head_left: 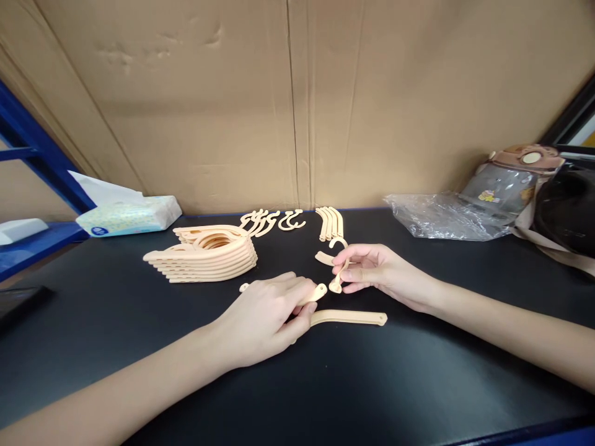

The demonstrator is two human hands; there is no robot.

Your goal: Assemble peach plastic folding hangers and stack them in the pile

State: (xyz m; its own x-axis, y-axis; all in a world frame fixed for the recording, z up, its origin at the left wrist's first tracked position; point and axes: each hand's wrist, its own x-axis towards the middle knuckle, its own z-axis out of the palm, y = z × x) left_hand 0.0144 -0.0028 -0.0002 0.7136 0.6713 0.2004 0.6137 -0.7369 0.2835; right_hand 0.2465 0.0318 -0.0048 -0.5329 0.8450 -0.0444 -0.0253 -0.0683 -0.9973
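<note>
My left hand [274, 316] is closed around a cream plastic hanger arm [318, 292], whose holed end sticks out past the thumb. Between the fingers of my right hand [372, 272] is a cream hanger hook [335, 285], its curl upward and its wide base close to that holed end. Whether the two pieces touch I cannot tell. Below the left fingers a second hanger arm [353, 317] lies on the black table, partly hidden by the hand. Another curved piece [324, 257] rests behind the right fingertips.
A stack of cream hanger parts [209, 263] stands left of centre. Behind it lie several loose hooks [260, 222] and several curved arms [330, 223]. A tissue pack [130, 215] is at the back left; a plastic bag [441, 217] and a bottle [502, 183] are at the right.
</note>
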